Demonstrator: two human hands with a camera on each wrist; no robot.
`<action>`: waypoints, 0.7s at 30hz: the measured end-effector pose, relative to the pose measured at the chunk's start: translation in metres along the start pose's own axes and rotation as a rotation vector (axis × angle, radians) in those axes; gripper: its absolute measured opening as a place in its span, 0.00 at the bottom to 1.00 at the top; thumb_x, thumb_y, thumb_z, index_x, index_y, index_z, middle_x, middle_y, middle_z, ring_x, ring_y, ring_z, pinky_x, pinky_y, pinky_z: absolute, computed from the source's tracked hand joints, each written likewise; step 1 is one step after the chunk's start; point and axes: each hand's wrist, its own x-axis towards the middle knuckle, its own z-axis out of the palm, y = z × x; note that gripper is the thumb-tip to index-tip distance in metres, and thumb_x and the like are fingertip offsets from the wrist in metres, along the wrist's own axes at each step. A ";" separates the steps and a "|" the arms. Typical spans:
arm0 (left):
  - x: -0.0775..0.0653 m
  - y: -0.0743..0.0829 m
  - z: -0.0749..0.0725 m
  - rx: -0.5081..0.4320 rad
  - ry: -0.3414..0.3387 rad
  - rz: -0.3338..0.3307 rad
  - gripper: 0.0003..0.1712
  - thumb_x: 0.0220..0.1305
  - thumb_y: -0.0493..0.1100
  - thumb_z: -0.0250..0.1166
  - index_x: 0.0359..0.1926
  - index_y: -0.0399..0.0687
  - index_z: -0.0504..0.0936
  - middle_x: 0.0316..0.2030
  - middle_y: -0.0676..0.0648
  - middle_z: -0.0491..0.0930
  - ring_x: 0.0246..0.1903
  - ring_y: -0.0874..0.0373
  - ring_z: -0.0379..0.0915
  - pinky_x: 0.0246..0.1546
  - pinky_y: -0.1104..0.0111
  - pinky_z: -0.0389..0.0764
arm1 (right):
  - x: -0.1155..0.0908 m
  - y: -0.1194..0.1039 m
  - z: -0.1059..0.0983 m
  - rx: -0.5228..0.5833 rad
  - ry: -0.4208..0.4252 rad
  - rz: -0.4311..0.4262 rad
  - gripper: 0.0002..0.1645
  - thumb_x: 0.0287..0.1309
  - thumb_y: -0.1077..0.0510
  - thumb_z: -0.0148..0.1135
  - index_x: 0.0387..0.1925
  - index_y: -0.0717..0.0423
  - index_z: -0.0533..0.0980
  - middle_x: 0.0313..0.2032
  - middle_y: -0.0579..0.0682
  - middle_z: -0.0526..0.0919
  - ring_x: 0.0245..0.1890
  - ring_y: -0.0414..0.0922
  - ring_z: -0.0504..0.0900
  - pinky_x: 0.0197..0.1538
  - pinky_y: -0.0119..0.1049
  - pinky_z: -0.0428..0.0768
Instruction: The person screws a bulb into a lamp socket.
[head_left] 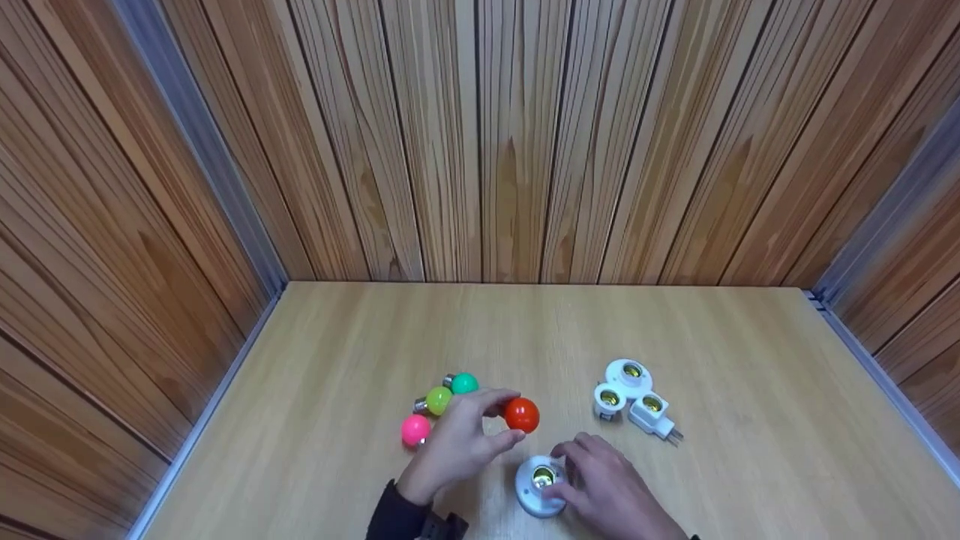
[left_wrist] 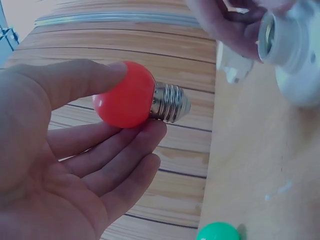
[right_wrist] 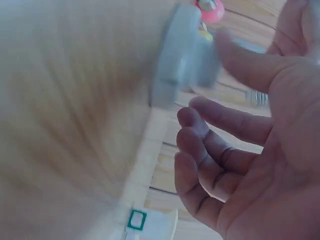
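My left hand (head_left: 466,439) pinches a red light bulb (head_left: 521,415) by its globe, between thumb and fingers. The bulb's metal screw base (left_wrist: 170,102) points away from the palm, clear of the fingers. A white round lamp holder (head_left: 529,501) sits on the table, its threaded socket (head_left: 543,477) facing up. At its right side is my right hand (head_left: 611,484), thumb and forefinger loosely curved about the socket. In the right wrist view the lamp holder (right_wrist: 172,65) is blurred, while the fingers (right_wrist: 190,142) look relaxed, their tips close to it.
Green (head_left: 465,383), yellow-green (head_left: 439,400) and pink (head_left: 415,430) bulbs lie left of my left hand. Farther right stand a round white lamp holder (head_left: 619,369), a small white socket (head_left: 602,406) and a white plug-in socket (head_left: 651,421). Wood-panelled walls (head_left: 510,150) enclose the table (head_left: 337,337).
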 end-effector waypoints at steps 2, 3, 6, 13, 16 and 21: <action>0.000 0.000 0.001 -0.028 -0.020 -0.008 0.30 0.58 0.52 0.73 0.61 0.56 0.79 0.53 0.55 0.84 0.50 0.61 0.78 0.58 0.57 0.80 | -0.002 0.001 -0.008 0.036 0.088 -0.008 0.26 0.52 0.38 0.71 0.50 0.41 0.78 0.37 0.39 0.79 0.36 0.35 0.74 0.37 0.27 0.74; 0.000 -0.001 0.002 -0.041 -0.032 -0.018 0.30 0.57 0.53 0.73 0.61 0.58 0.79 0.53 0.56 0.84 0.51 0.61 0.78 0.59 0.56 0.79 | -0.003 0.002 -0.011 0.055 0.146 -0.022 0.25 0.52 0.40 0.72 0.50 0.40 0.78 0.37 0.38 0.80 0.36 0.35 0.75 0.38 0.26 0.75; 0.002 -0.003 0.006 -0.081 -0.066 -0.043 0.29 0.57 0.55 0.73 0.60 0.63 0.79 0.53 0.58 0.84 0.51 0.60 0.78 0.60 0.53 0.78 | -0.005 0.001 -0.019 0.105 0.320 -0.096 0.25 0.51 0.49 0.75 0.51 0.39 0.77 0.37 0.37 0.82 0.36 0.34 0.77 0.39 0.24 0.78; 0.006 -0.009 0.012 -0.087 -0.095 -0.016 0.28 0.58 0.56 0.72 0.60 0.59 0.80 0.52 0.57 0.85 0.48 0.61 0.77 0.59 0.53 0.77 | -0.004 0.003 -0.019 0.140 0.466 -0.254 0.28 0.47 0.57 0.77 0.51 0.40 0.78 0.37 0.35 0.82 0.35 0.35 0.81 0.38 0.28 0.82; 0.006 -0.009 0.013 -0.101 -0.105 -0.037 0.27 0.57 0.56 0.72 0.58 0.62 0.80 0.51 0.58 0.85 0.48 0.59 0.77 0.58 0.55 0.77 | -0.003 0.003 -0.016 0.123 0.455 -0.280 0.31 0.47 0.55 0.78 0.54 0.36 0.77 0.39 0.34 0.82 0.37 0.34 0.81 0.39 0.27 0.82; 0.008 -0.011 0.016 -0.159 -0.163 -0.071 0.24 0.55 0.57 0.73 0.55 0.69 0.82 0.48 0.61 0.85 0.49 0.57 0.77 0.54 0.62 0.76 | -0.003 0.003 -0.012 0.124 0.438 -0.334 0.38 0.48 0.56 0.77 0.59 0.27 0.74 0.45 0.37 0.81 0.41 0.36 0.81 0.42 0.26 0.83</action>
